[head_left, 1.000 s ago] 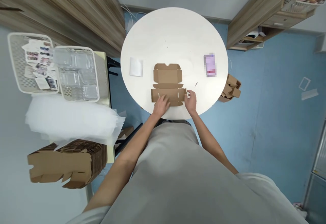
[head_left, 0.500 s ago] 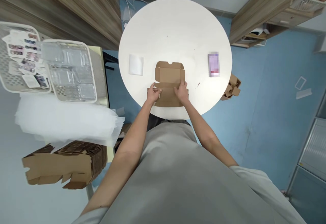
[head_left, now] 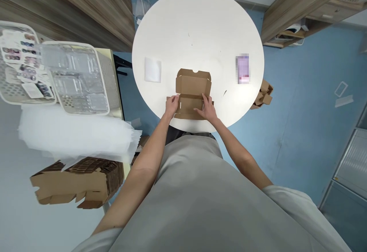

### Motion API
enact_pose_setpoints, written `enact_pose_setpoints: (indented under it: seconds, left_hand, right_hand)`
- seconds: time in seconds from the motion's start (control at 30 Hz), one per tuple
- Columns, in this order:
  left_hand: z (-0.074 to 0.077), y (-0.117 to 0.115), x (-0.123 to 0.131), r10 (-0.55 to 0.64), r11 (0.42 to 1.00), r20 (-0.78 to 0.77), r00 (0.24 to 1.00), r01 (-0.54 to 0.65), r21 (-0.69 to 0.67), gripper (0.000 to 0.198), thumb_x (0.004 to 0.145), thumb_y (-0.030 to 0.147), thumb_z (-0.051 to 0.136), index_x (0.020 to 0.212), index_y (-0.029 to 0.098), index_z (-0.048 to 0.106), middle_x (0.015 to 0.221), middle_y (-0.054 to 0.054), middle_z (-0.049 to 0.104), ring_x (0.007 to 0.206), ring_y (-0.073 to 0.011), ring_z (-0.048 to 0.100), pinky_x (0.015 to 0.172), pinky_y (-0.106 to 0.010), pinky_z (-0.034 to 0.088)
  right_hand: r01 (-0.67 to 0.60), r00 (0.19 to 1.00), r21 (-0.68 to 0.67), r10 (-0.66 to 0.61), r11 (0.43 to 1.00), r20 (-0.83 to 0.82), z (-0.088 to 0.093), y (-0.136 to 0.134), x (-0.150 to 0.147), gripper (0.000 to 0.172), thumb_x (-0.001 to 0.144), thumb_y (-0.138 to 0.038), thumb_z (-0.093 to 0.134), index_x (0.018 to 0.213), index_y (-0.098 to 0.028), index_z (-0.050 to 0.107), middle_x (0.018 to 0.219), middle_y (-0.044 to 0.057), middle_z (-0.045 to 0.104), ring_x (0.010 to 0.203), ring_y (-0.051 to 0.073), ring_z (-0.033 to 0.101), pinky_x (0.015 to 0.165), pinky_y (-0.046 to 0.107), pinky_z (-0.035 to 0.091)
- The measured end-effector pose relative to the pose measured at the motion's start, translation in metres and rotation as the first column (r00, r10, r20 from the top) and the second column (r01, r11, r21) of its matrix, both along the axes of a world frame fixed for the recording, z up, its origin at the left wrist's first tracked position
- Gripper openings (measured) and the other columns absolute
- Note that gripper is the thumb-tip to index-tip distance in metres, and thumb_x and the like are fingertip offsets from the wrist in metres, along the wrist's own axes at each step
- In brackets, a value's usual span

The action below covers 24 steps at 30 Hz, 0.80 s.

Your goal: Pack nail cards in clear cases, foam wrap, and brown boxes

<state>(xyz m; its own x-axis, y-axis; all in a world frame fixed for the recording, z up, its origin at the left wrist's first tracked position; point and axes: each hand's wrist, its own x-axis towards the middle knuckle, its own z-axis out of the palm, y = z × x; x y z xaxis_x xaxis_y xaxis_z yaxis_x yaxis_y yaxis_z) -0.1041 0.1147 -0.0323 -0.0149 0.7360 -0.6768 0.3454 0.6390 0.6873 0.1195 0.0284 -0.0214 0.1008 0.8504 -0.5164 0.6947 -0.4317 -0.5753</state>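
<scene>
A brown cardboard box (head_left: 192, 85), partly folded with its lid flap laid back, lies at the near edge of the round white table (head_left: 197, 23). At its left side, my left hand (head_left: 172, 106) pinches the side panel near the back corner. My right hand (head_left: 208, 109) grips the right side, fingers at the back corner and thumb stretched over the box floor. Small slots show in the floor beside each hand. To the left lies a flat white sheet (head_left: 153, 70); a pixelated purple item (head_left: 242, 68) is on the right.
On a side table at left stand a basket of clear plastic boxes (head_left: 83, 76), a basket of printed cards (head_left: 24, 65), a pile of white sheets (head_left: 74, 131) and stacked flat cardboard (head_left: 71, 185). Another cardboard box (head_left: 262, 94) is beyond the table's right edge.
The near wall and side panels of the box have been raised further, exposing its floor and slots. My left hand has drawn to the side, and the right thumb has spread inward.
</scene>
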Motion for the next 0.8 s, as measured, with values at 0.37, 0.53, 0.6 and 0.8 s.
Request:
enact_pose_setpoints:
  seconds: [0.37, 0.53, 0.6, 0.8]
  left_hand:
    - [-0.006, -0.014, -0.005, -0.134, 0.989, -0.083, 0.988, 0.138, 0.052, 0.029, 0.098, 0.044, 0.069, 0.103, 0.016, 0.073, 0.091, -0.008, 0.071, 0.094, -0.027, 0.067, 0.093, -0.04, 0.055]
    - [-0.004, -0.016, -0.01, -0.136, 0.974, -0.278, 0.951, 0.18, 0.141, 0.046, 0.094, 0.05, 0.078, 0.125, 0.017, 0.07, 0.12, -0.018, 0.072, 0.125, -0.0389, 0.064, 0.11, -0.051, 0.053]
    - [-0.001, -0.018, -0.013, -0.032, 0.967, -0.444, 0.896, 0.14, 0.212, 0.072, 0.083, 0.053, 0.09, 0.141, 0.017, 0.064, 0.144, -0.025, 0.064, 0.145, -0.0466, 0.052, 0.119, -0.058, 0.046]
    - [0.005, -0.018, -0.019, -0.1, 0.991, -0.418, 0.903, 0.128, 0.04, 0.065, 0.086, 0.051, 0.089, 0.134, 0.014, 0.067, 0.131, -0.021, 0.072, 0.131, -0.0397, 0.066, 0.117, -0.052, 0.049]
  right_hand:
    - [-0.247, 0.968, -0.037, 0.248, 0.968, 0.036, -0.003, -0.044, -0.007, 0.132, 0.082, -0.047, 0.099, 0.183, -0.021, 0.018, 0.187, 0.03, 0.011, 0.167, 0.049, 0.038, 0.13, 0.064, 0.047]
    - [-0.224, 0.973, -0.02, 0.225, 0.974, 0.042, -0.005, -0.043, -0.005, 0.127, 0.086, -0.042, 0.095, 0.184, -0.025, 0.015, 0.186, 0.027, 0.016, 0.164, 0.048, 0.043, 0.126, 0.064, 0.052]
    - [-0.194, 0.981, -0.016, 0.194, 0.981, 0.019, -0.005, -0.039, -0.001, 0.128, 0.087, -0.042, 0.094, 0.184, -0.027, 0.013, 0.184, 0.026, 0.023, 0.162, 0.047, 0.046, 0.122, 0.063, 0.056]
    - [-0.207, 0.978, -0.02, 0.207, 0.978, 0.015, -0.005, -0.02, 0.013, 0.118, 0.09, -0.03, 0.088, 0.184, -0.036, 0.018, 0.174, 0.018, 0.041, 0.138, 0.042, 0.067, 0.109, 0.06, 0.065]
